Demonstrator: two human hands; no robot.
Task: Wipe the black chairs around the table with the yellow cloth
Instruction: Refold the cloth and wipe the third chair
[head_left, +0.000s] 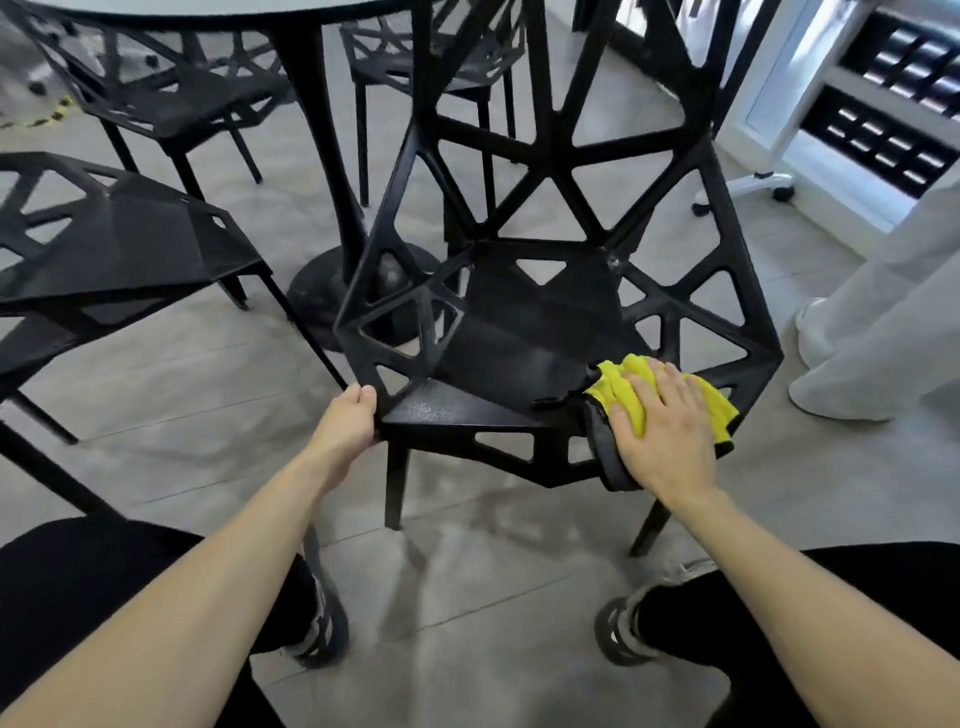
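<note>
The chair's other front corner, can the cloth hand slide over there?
Probably yes. The right hand presses the cloth flat on the chair, and the seat front looks bare up to the left hand gripping that corner.

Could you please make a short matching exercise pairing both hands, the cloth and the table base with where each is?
Things:
1. left hand
2. right hand
3. yellow cloth
4. table base

Places:
A. on the floor beyond the chair
B. pressed flat on the cloth
C. gripping the chair seat's front left corner
D. on the seat's front right edge

Pairs: 1-C, 2-B, 3-D, 4-A
</note>
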